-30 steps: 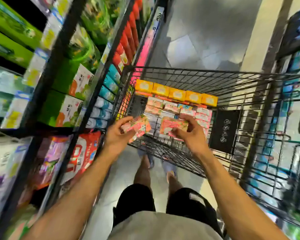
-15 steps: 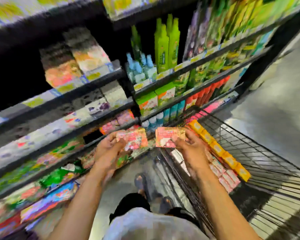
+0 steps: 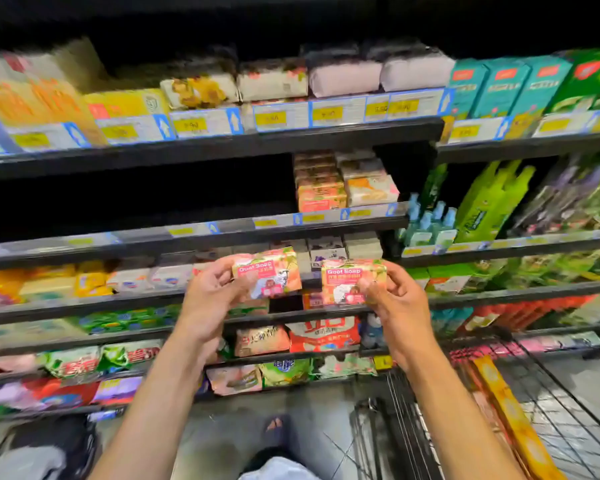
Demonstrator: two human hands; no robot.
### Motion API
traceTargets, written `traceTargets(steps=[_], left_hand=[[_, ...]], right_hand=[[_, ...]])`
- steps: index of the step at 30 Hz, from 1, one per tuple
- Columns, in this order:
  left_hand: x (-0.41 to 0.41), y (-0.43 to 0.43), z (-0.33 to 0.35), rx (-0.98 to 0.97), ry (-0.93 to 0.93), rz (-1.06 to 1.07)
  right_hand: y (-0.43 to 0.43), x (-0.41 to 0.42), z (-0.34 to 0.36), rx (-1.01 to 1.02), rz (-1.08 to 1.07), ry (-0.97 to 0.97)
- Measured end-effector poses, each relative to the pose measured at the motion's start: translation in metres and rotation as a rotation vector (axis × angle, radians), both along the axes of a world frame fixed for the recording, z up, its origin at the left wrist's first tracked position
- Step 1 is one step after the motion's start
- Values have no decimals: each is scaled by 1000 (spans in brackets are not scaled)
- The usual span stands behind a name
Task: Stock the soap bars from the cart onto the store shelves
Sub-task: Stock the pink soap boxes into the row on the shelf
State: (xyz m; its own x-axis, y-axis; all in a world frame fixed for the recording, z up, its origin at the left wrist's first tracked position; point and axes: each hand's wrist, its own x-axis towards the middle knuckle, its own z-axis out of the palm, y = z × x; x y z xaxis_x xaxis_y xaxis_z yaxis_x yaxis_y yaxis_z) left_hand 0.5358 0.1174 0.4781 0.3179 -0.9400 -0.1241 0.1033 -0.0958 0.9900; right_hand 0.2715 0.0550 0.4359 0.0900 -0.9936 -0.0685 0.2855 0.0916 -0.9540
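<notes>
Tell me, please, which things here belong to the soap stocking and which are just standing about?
Job: left hand, gripping left soap bar; right hand, gripping right soap bar; cart; shelf in front.
Standing about: green bottles; teal boxes; red pack.

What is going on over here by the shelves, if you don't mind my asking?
A person is stocking soap. Their left hand holds one soap box and their right hand pinches a second soap box. Both boxes are raised side by side in front of the shelves, and neither is set down yet. The cart stands at the lower right, with yellow packs lying in it.
</notes>
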Motion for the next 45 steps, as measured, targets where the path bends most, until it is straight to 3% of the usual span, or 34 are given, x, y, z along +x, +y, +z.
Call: traceTargets(steps=[14,24,35,45], left_hand=[[75,-136,36,-164,-170,-102],[95,-213,25,-78,-198,-67],[114,-280,16,-3,-469,-199],[108,-296,6,-36,-467,-211]], right_hand=[[-50,72,7,-20,-140,-30],[-58,70,-11,-71,-122,-43],[-50,72,-53,-130,-131,-28],[-54,76,-53,-160,-113,-4]])
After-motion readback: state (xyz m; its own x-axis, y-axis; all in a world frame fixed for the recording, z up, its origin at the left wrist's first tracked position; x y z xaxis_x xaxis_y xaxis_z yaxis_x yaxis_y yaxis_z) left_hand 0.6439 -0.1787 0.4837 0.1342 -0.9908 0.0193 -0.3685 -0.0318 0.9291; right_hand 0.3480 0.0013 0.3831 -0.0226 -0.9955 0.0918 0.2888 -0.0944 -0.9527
